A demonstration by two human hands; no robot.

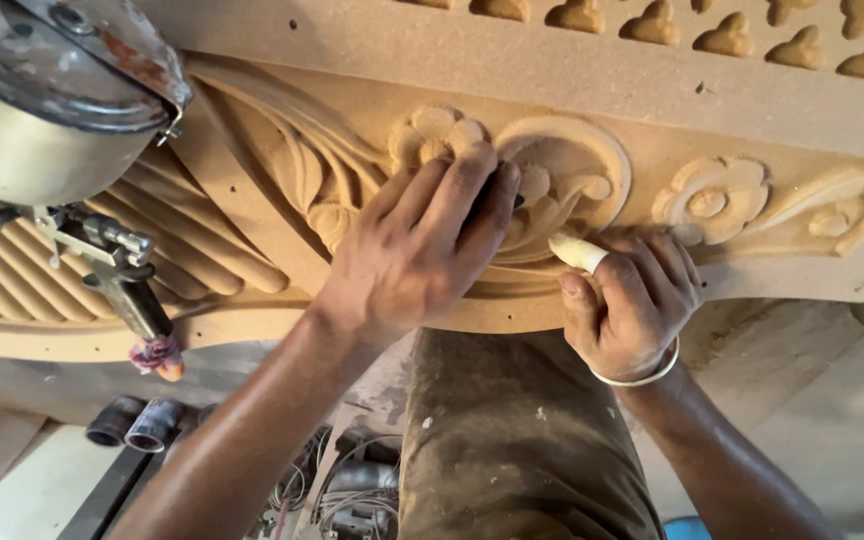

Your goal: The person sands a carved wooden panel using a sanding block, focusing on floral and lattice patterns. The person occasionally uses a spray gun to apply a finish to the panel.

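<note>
A tan panel [592, 75] carved with flowers and leaves fills the upper view. My left hand [422, 250] lies on a carved scroll [577, 175], fingers pressed together over a small dark thing [500, 192] that is mostly hidden, so I cannot tell what kind it is. My right hand [632, 310], with a white bangle at the wrist, is closed around a white rolled piece [577, 252]. The roll's tip touches the lower edge of the scroll, just right of my left fingertips.
A spray gun [117, 270] with a metal cup [42, 100] hangs at the upper left over the fluted part of the panel. Below are my dusty trouser leg [512, 440], pipe ends [137, 422] and tangled wires [342, 495] on the floor.
</note>
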